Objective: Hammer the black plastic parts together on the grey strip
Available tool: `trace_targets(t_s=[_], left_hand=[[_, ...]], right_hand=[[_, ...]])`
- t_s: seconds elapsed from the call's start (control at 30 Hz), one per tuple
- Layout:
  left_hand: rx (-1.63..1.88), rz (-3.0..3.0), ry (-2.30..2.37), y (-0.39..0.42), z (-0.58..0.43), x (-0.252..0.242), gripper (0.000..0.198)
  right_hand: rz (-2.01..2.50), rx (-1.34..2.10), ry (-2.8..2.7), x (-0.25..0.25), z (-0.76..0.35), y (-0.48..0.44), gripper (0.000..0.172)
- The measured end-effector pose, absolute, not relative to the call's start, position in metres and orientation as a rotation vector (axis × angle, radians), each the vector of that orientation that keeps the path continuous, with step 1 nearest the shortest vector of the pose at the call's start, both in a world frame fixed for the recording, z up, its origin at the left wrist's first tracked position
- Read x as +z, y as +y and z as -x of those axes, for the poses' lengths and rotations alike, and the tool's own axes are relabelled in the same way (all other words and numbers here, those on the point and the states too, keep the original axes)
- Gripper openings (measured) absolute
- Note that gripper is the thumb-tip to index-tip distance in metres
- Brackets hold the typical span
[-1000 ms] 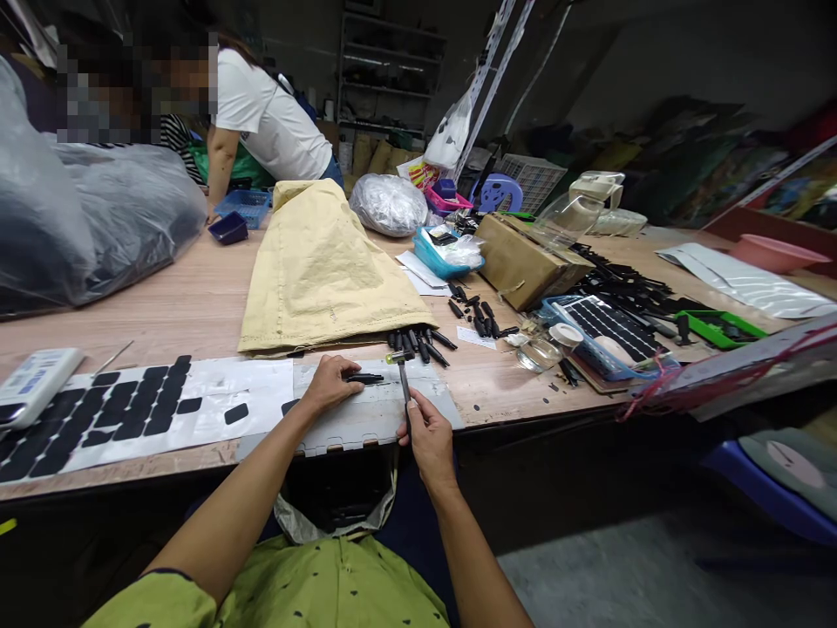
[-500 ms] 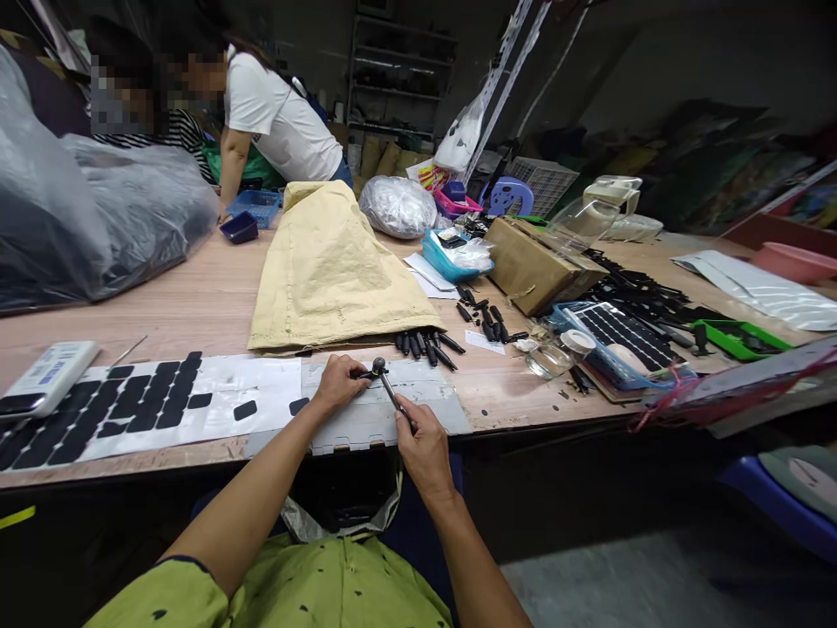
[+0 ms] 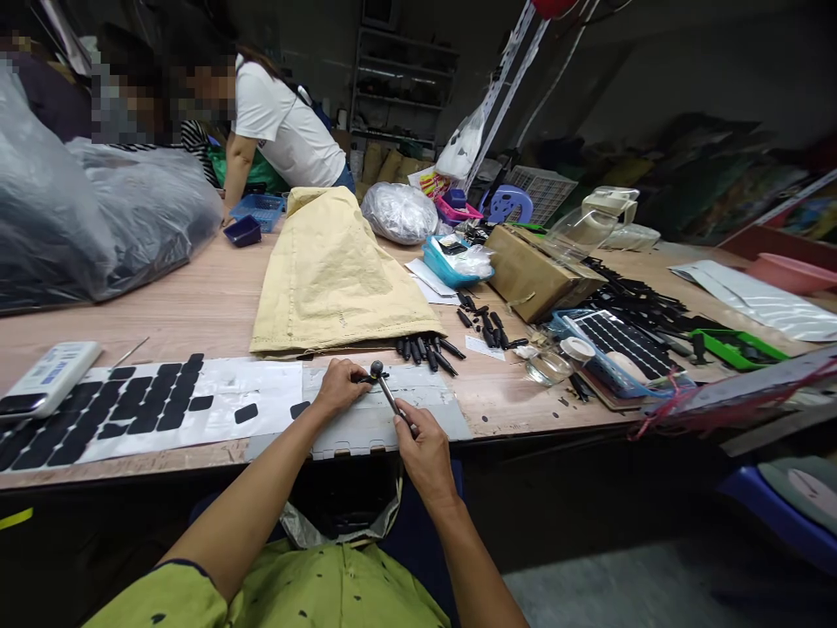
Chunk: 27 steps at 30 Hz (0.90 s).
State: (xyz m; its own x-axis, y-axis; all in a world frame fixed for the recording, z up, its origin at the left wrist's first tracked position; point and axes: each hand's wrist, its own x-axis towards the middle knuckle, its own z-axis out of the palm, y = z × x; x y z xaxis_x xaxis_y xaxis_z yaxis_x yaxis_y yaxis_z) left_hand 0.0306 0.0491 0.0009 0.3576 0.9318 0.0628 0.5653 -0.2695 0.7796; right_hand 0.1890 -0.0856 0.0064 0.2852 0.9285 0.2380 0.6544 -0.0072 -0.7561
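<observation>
My right hand [image 3: 424, 445] is closed round the handle of a ratchet wrench [image 3: 388, 394], a metal-shafted tool with a round dark head. The head rests over a small black part [image 3: 364, 378], which my left hand [image 3: 340, 386] pinches from the left. How head and part meet is too small to make out. Both hands are over a grey board [image 3: 357, 432] at the table's near edge. Just beyond them, several black tapered pieces [image 3: 428, 351] stick out from under a yellow cloth sack [image 3: 340, 288].
A white sheet with black stickers [image 3: 228, 375] lies left, beside a white device [image 3: 56, 375]. To the right are more black pieces [image 3: 489, 327], a cardboard box [image 3: 533, 270], a blue basket [image 3: 621, 384] and a clear jar [image 3: 549, 366]. Two people are across the table, behind plastic bags [image 3: 144, 205].
The camera view has shifted slightly. The wrench head has moved a little to the left, and both hands keep their grips.
</observation>
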Motion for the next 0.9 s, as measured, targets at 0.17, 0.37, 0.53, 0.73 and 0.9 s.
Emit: trace_targets(t_s=[0.17, 0.37, 0.53, 0.73, 0.9], left_hand=[[0.693, -1.971, 1.310, 0.047, -0.030, 0.004, 0.018], [0.637, -2.044, 1.277, 0.045, -0.026, 0.006, 0.017], [0.548, -2.090, 1.127, 0.035, -0.013, 0.008, 0.016], [0.310, -2.128, 0.918, -0.013, 0.015, 0.018, 0.021], [0.210, -2.269, 0.946, -0.057, 0.030, 0.009, 0.021]], right_hand=[[2.017, -0.004, -1.557, 0.002, -0.209, -0.080, 0.032], [2.082, -0.065, -1.512, -0.013, -0.218, -0.073, 0.032], [2.083, 0.011, -1.443, -0.015, -0.220, -0.070, 0.030], [2.146, -0.012, -1.485, -0.011, -0.218, -0.070, 0.029], [2.165, 0.005, -1.503, -0.008, -0.216, -0.071, 0.029]])
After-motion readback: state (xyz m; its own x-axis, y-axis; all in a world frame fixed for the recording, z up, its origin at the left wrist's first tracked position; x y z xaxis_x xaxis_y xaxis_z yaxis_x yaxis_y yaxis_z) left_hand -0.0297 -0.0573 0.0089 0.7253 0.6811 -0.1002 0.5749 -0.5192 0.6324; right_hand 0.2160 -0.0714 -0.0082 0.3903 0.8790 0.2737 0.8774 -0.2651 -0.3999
